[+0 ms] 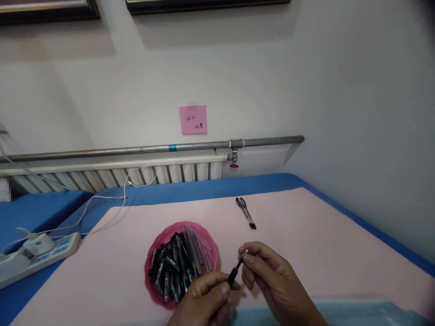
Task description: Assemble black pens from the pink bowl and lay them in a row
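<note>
My left hand (207,296) is closed round the black barrel of a pen (234,273), just right of a pink bowl (154,253) filled with several black pens and pen parts. My right hand (268,276) pinches the upper tip of that same pen between thumb and fingers. The two hands meet close together above the pink sheet (322,244). Two finished pens (245,212) lie side by side farther back on the sheet.
The pink sheet lies on a blue-covered table (204,190) against a white wall. A white power strip (37,253) with a plugged charger and cables sits at the left. A radiator (136,174), a pipe and a pink note (193,119) are behind.
</note>
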A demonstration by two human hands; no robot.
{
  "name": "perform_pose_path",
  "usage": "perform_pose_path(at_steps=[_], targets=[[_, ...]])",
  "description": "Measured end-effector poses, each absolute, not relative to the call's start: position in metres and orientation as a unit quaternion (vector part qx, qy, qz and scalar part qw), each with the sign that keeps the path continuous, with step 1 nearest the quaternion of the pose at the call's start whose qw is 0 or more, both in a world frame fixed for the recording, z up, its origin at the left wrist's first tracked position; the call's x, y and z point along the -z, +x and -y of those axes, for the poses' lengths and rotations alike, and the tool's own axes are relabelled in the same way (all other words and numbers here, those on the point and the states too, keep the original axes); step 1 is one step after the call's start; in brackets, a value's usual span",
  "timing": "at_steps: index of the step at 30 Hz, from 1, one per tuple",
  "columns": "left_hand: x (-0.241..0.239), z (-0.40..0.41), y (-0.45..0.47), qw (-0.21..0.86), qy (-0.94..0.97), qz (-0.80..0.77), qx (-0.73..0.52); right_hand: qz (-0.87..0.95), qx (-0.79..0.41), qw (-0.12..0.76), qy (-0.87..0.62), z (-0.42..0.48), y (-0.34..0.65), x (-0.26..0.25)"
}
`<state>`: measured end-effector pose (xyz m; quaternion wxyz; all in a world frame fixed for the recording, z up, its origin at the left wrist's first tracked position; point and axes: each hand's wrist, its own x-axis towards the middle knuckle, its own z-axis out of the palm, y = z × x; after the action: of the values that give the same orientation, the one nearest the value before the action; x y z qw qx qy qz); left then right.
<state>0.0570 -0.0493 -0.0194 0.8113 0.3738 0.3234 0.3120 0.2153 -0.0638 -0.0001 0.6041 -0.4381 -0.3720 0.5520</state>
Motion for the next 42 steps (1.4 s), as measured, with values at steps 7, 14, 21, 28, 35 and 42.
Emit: perform_pose_path(at_steps=[7, 14, 21, 28, 35, 42], targets=[[0.021, 0.048, 0.055, 0.809, 0.401, -0.320, -0.287, 0.394, -0.540, 0.606, -0.431, 0.064, 0.213, -0.001], [0.028, 0.050, 0.057, 0.796, 0.404, -0.336, -0.300, 0.403, -0.551, 0.575, -0.451, 0.071, 0.207, -0.006], [0.026, 0.054, 0.062, 0.801, 0.365, -0.302, -0.365, 0.493, -0.542, 0.509, -0.451, 0.070, 0.203, -0.001], [0.030, 0.050, 0.059, 0.819, 0.346, -0.283, -0.359, 0.467, -0.562, 0.504, -0.460, 0.072, 0.198, -0.001], [0.022, 0.051, 0.059, 0.823, 0.317, -0.297, -0.366, 0.463, -0.583, 0.493, -0.451, 0.069, 0.195, 0.009], [0.020, 0.048, 0.052, 0.819, 0.345, -0.326, -0.322, 0.351, -0.543, 0.588, -0.487, 0.065, 0.209, -0.003]])
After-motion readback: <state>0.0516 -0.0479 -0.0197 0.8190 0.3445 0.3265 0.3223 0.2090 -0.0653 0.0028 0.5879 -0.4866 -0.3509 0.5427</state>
